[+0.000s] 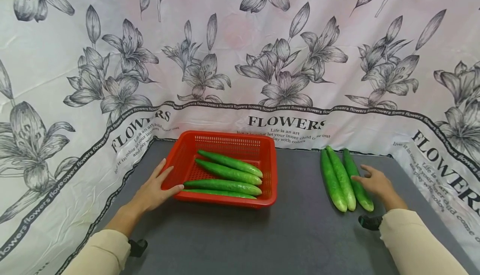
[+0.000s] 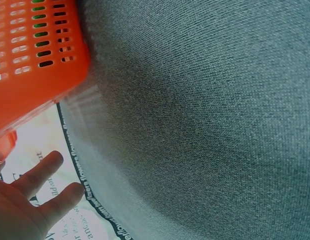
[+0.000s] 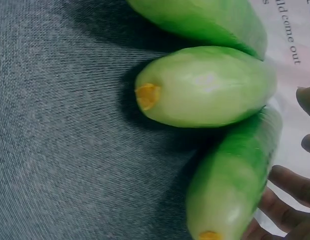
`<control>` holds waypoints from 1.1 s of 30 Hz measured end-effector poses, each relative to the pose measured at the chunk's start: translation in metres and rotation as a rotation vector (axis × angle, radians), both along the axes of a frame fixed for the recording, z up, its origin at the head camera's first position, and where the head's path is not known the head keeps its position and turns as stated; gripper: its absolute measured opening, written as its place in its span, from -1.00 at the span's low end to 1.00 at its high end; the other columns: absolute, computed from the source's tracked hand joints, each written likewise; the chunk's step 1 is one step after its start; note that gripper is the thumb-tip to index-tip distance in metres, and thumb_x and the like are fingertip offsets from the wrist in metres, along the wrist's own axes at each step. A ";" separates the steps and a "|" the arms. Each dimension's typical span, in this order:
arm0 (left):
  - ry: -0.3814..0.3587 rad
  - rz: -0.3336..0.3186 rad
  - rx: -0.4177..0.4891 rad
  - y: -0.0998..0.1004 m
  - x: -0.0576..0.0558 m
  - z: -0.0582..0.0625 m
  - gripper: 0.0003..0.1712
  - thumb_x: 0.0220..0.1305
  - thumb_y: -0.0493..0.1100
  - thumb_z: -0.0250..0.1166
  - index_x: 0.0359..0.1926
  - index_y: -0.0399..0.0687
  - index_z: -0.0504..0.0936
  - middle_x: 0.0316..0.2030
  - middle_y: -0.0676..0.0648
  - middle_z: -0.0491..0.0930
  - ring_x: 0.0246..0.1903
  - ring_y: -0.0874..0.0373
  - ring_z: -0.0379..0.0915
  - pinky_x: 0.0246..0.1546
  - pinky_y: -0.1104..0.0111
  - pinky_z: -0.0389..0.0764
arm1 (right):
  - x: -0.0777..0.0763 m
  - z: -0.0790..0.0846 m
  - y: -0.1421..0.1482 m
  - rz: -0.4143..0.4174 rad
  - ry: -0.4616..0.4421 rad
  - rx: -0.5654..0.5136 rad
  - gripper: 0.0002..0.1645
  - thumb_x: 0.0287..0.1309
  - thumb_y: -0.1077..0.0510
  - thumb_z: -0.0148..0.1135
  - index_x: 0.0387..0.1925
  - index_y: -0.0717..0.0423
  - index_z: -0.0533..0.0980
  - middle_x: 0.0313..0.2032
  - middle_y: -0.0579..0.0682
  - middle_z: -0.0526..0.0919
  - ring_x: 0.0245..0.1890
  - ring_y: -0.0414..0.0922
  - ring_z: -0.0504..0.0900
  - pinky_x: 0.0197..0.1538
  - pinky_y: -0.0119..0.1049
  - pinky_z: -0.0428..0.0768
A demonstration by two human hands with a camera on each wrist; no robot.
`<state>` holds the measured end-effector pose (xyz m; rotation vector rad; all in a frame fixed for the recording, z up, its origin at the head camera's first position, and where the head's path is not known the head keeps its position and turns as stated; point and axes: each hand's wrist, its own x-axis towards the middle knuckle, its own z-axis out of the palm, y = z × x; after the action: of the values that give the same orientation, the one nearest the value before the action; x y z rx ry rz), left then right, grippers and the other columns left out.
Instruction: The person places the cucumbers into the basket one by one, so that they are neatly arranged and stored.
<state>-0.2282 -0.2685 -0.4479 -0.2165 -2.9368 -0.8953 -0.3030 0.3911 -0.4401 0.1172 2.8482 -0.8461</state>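
Several green cucumbers lie side by side in a red plastic basket. My left hand is at the basket's left end, fingers spread and the thumb near the front left of the rim; whether it touches is hard to tell. In the left wrist view its fingers are apart, below the slotted basket wall. Three more cucumbers lie on the table at the right. Beside the rightmost cucumber is my right hand, its spread fingers along that cucumber's side, gripping nothing.
A grey cloth-covered table lies under everything. Behind it and along both sides hangs a white curtain with flower prints and lettering. The basket stands near the back, left of the loose cucumbers.
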 end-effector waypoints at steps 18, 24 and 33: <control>-0.010 0.002 0.000 0.000 0.001 0.001 0.01 0.18 0.39 0.18 0.45 -0.10 0.19 0.49 -0.11 -0.19 0.27 -0.26 0.09 0.08 -0.24 0.28 | -0.005 -0.010 -0.001 0.037 -0.007 0.034 -0.13 0.31 -0.01 0.14 0.35 0.50 0.03 0.16 0.60 0.23 0.08 0.53 0.25 0.04 0.35 0.28; -0.006 0.000 0.006 0.001 0.001 0.002 0.00 0.18 0.38 0.19 0.45 -0.11 0.20 0.49 -0.11 -0.18 0.25 -0.25 0.11 0.07 -0.22 0.30 | -0.004 -0.011 0.000 -0.004 0.003 0.041 -0.19 0.25 0.07 0.20 0.32 0.48 0.13 0.14 0.55 0.30 0.08 0.53 0.22 0.05 0.34 0.27; -0.010 -0.001 0.012 0.000 0.002 0.001 0.00 0.17 0.38 0.19 0.45 -0.11 0.19 0.49 -0.11 -0.18 0.25 -0.25 0.11 0.07 -0.22 0.31 | 0.001 -0.005 0.002 -0.029 0.039 0.033 -0.25 0.21 0.15 0.21 0.29 0.49 0.18 0.14 0.53 0.32 0.12 0.55 0.14 0.13 0.39 0.08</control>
<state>-0.2266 -0.2684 -0.4470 -0.2135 -2.9397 -0.9170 -0.3016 0.3929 -0.4454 0.1477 2.9047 -0.8158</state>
